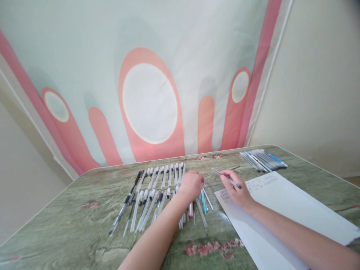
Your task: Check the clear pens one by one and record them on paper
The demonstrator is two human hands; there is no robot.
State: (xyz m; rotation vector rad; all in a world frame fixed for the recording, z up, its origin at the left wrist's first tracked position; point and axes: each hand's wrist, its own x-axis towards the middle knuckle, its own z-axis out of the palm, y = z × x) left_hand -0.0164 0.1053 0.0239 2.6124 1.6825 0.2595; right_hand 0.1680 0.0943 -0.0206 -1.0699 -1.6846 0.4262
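Note:
My right hand [237, 190] grips a slim pen [227, 177] with a clear barrel, its dark end toward my palm and its thin end pointing up and left. Beneath that hand lies a white sheet of paper [277, 213] with small handwriting along its top and left edge. Over the right end of the laid-out pens, my left hand [192, 184] has its fingers curled downward; what they hold is hidden. Close by it lie a light-blue pen [204, 202] and a clear pen barrel [201, 213].
Two rows of mostly clear pens, an upper row [161, 177] and a lower row [147, 210], lie left of centre. A bunch of pens [263, 160] lies at the back right. The wood-patterned table [70, 225] meets a pink-and-white patterned backdrop [152, 150].

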